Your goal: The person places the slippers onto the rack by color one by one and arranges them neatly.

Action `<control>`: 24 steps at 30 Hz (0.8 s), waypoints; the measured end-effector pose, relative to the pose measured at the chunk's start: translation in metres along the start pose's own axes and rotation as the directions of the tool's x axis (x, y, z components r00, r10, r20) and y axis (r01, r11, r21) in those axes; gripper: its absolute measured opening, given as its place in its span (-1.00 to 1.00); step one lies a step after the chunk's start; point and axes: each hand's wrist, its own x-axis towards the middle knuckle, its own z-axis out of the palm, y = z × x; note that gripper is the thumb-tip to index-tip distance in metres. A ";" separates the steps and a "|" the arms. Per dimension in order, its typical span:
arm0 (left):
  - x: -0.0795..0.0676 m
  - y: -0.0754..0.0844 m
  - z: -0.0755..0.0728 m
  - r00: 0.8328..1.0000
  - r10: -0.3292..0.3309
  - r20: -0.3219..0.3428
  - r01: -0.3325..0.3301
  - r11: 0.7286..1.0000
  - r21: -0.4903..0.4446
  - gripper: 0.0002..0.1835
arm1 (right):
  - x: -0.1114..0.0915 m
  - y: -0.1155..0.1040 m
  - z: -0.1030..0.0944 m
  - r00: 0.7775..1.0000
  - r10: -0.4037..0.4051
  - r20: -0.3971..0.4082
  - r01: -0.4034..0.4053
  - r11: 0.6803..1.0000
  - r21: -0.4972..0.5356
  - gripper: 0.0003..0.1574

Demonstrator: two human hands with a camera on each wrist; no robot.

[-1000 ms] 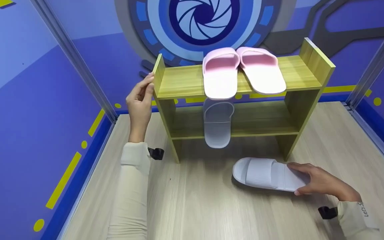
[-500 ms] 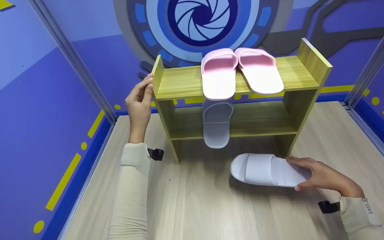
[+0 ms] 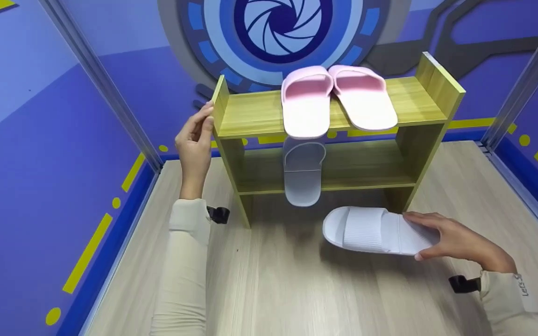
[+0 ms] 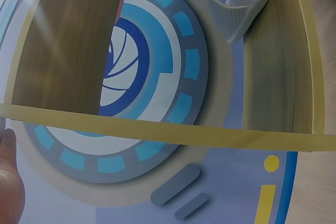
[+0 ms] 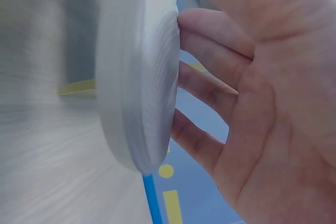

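My right hand (image 3: 458, 240) grips a pale grey slide slipper (image 3: 364, 229) by its heel end, thumb on the near edge and fingers on the far edge. The slipper's toe points left, and its shadow falls on the table below. In the right wrist view the slipper (image 5: 157, 77) stands edge-on against the fingers. My left hand (image 3: 195, 147) holds the upper left side panel of a two-shelf wooden shoe rack (image 3: 252, 109) with fingertips and thumb. A matching grey slipper (image 3: 302, 186) sits on the lower shelf, its front partly hidden.
Two pink slippers (image 3: 307, 112) lie side by side on the top shelf, toes to the back. The rack stands on a light wood-grain table (image 3: 287, 284) near the blue printed back wall (image 3: 133, 93). Right of the lower grey slipper is bare shelf (image 3: 367, 163).
My right hand has raised the grey slipper off the table and slightly toward the rack. My left hand stays at the rack's side panel.
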 end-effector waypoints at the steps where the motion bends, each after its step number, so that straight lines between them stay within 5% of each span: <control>1: 0.000 0.000 0.000 1.000 0.003 0.001 -0.003 1.000 -0.004 -0.72 | 0.000 -0.001 -0.001 1.000 -0.002 -0.002 0.002 1.000 -0.002 0.17; 17: -0.001 0.000 0.001 1.000 0.004 -0.004 -0.004 1.000 0.001 -0.72 | 0.003 -0.014 -0.011 0.997 0.000 -0.079 0.004 0.999 0.053 0.13; 24: -0.001 0.001 0.001 1.000 -0.005 -0.006 0.005 1.000 0.008 -0.72 | 0.007 -0.015 -0.005 0.979 -0.065 -0.191 0.081 0.994 0.079 0.12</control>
